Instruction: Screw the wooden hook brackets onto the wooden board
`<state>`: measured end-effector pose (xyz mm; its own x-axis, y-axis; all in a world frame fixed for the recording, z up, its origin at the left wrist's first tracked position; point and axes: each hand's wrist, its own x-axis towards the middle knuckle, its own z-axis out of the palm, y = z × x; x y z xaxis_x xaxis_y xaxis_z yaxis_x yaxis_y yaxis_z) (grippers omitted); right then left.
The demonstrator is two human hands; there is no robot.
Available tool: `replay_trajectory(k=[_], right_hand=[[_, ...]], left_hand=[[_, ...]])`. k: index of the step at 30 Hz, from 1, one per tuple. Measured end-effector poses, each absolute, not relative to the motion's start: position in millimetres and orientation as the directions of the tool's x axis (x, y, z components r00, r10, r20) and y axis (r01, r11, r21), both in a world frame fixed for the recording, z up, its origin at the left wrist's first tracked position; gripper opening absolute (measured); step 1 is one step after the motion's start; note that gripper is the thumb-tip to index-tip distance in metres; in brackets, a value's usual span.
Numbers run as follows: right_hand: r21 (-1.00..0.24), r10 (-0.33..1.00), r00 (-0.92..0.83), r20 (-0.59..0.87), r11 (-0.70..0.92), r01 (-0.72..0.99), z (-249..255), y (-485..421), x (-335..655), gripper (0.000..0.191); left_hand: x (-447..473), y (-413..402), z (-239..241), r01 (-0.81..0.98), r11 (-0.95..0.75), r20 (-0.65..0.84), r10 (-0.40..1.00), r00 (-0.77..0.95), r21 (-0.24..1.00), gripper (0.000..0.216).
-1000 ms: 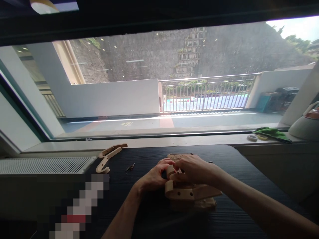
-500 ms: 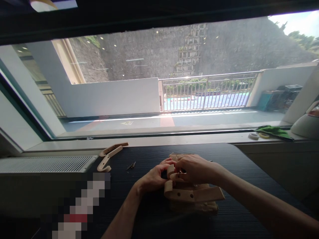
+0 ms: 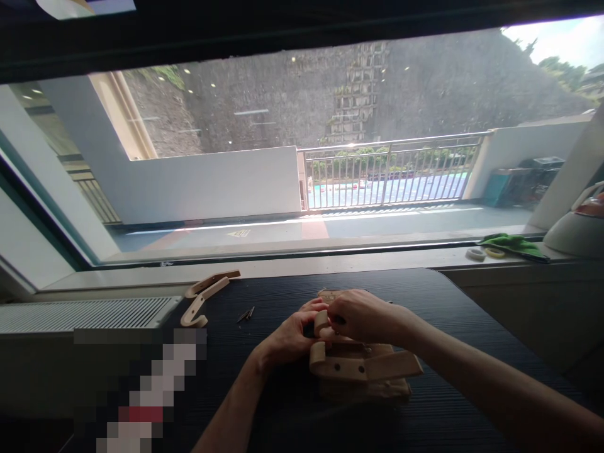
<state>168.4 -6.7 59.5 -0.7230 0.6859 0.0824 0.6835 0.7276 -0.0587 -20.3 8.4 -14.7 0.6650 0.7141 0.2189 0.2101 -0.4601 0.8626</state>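
A dark table (image 3: 278,296) sits below a bright window (image 3: 226,182), with action at centre: left hand (image 3: 297,330) at the far wooden hook's (image 3: 321,323) curved end, right hand (image 3: 361,314) curled over it, exact grips hidden. The near wooden hook (image 3: 349,370) lies just this side; screws (image 3: 246,314) rest left.

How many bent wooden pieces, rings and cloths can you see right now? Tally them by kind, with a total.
Bent wooden pieces: 4 (two at centre, two at left)
Rings: 2 (one white, one yellow)
Green cloth: 1
Total: 7
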Motion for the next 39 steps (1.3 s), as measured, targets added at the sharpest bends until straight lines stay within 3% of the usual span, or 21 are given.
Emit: replay_trajectory(k=[3,6,10,27,30,33,39], right_hand=[[-0.145,0.652,-0.755,0.069,0.756,0.639,64,-6,173,0.018],[-0.202,0.701,-0.712,0.045,0.705,0.68,71,-5,181,0.019],[-0.213,0.758,-0.651,0.037,0.643,0.736,74,-6,189,0.02],[-0.267,0.769,-0.628,0.122,0.635,0.725,75,-16,198,0.019],[-0.281,0.804,-0.575,0.151,0.593,0.755,85,-17,215,0.02],[-0.343,0.858,-0.488,0.162,0.512,0.787,90,-17,243,0.021],[-0.45,0.885,-0.447,0.129,0.454,0.769,79,-22,280,0.024]], left_hand=[[-21,8,-14,0.188,-0.431,0.211,0.72,0.661,0.882,0.033],[-21,7,-14,0.184,-0.392,0.194,0.745,0.638,0.901,0.031],[-21,6,-13,0.173,-0.401,0.212,0.748,0.628,0.9,0.026],[-19,2,-7,0.243,-0.4,0.191,0.783,0.592,0.884,0.026],[-22,5,0,0.24,-0.386,0.165,0.766,0.621,0.891,0.034],[-25,9,6,0.243,-0.367,0.13,0.75,0.648,0.898,0.045],[-26,-1,10,0.304,-0.377,0.118,0.774,0.622,0.875,0.03]])
